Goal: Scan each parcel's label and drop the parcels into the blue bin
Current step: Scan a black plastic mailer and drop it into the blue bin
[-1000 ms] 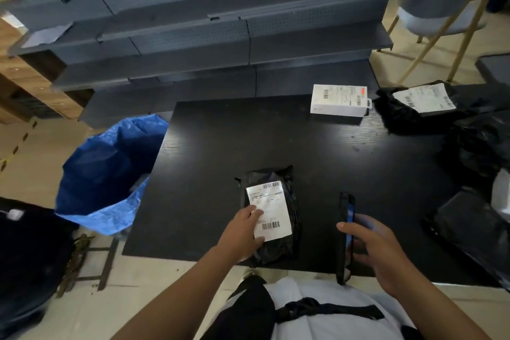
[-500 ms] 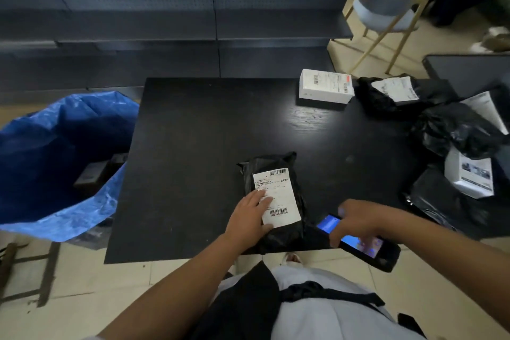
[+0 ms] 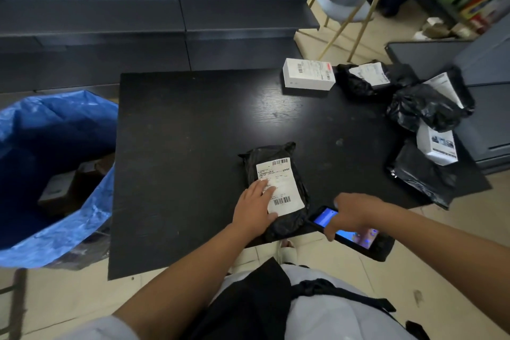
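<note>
While flat on the black parcel (image 3: 276, 188), left hand (image 3: 255, 208) spread; right hand (image 3: 352, 214) gripping scanner (image 3: 356, 234).

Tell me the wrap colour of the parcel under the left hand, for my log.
Black parcel, white label; head view.

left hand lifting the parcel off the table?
No. The left hand lies flat on the black parcel, which rests on the table.

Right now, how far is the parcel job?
Done: at least one box lies in the blue bin. In hand: the left hand presses flat on the black parcel, and the right hand grips the scanner beside it. Left: the white box and several black bags wait on the table.
</note>
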{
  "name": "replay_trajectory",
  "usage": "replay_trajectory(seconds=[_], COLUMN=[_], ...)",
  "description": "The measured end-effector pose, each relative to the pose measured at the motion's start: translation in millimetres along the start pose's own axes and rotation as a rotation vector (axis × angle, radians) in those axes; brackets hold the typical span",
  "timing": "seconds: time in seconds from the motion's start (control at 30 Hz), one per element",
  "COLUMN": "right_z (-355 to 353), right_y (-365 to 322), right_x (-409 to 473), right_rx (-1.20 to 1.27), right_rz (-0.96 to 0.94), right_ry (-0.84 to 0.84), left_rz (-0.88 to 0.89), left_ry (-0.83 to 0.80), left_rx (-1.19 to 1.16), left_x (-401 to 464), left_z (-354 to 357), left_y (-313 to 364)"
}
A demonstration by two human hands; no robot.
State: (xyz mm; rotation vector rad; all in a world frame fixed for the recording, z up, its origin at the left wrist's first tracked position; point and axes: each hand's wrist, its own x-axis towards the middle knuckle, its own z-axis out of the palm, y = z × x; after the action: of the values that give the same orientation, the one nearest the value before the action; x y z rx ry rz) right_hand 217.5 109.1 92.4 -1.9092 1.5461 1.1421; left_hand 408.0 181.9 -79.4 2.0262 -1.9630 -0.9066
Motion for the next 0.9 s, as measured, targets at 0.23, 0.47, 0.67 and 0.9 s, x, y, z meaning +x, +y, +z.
replay_trajectory(seconds=[0.23,0.47,0.67,0.9], right_z=[-3.9,-8.8,-10.2,15.2], right_y=[-4.5,10.2,51.5,96.0], right_x=[-4.8,5.7,16.0,39.4], right_rx=[0.032,0.203,0.745,1.243], right_rz=[0.016,-0.039,-0.132,-0.209], right_ry=[-0.008,-0.09,-0.227,-0.095], left_rz=[0.015,0.002,-0.002,-0.441], left_ry=[-0.043,-0.084,-0.164,-0.082], left_rx=[0.048,0.088,0.302,0.052], left_x=[2.0,3.1,12.7,29.6], left_z=[-9.7,-17.8,-36.9,-28.8], left_y=[-0.9,-1.8,-2.3,53.3])
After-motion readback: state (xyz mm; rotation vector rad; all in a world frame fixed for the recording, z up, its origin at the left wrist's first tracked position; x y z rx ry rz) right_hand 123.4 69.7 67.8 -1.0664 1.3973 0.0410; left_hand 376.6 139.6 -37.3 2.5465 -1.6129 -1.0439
